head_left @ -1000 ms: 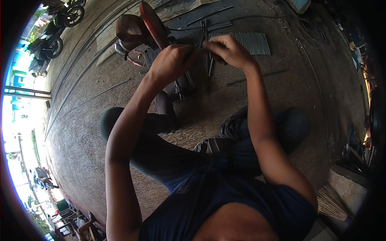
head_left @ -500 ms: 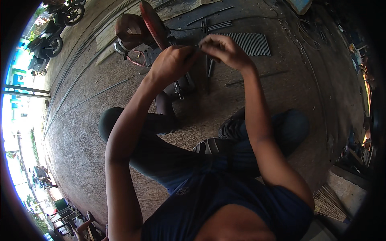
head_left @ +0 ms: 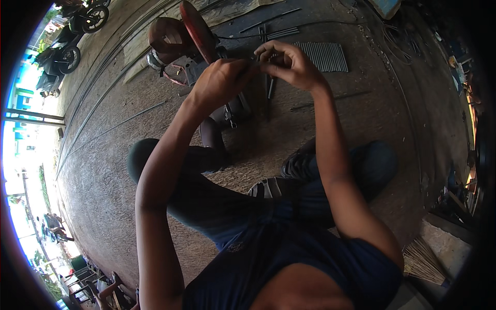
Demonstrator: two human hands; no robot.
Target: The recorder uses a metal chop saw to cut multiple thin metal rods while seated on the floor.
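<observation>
Both my hands meet in front of me, above the floor near a cut-off machine point(head_left: 165, 40) with a red disc guard point(head_left: 196, 31). My left hand point(head_left: 221, 81) is closed, its fingertips turned away and hidden. Against its fingertips rests my right hand point(head_left: 289, 64), thumb and fingers curled together in a pinch. Whatever lies between them is too small and dark to make out. Below the right hand, a short dark rod point(head_left: 271, 89) shows on the floor. Part of the machine's base, with a metal fitting point(head_left: 230, 116), sits under my left wrist.
A row of short cut rods point(head_left: 325, 57) lies beyond my right hand, with a few loose rods point(head_left: 281, 33) farther off. Long thin bars point(head_left: 98, 108) stretch along the left. Coiled wire point(head_left: 400, 41) is at the far right, a broom point(head_left: 423, 261) at the lower right. Motorbikes point(head_left: 70, 57) stand far left.
My right hand's fingers have lifted and spread slightly, the thumb now lower against the left hand. My left hand has hardly moved.
</observation>
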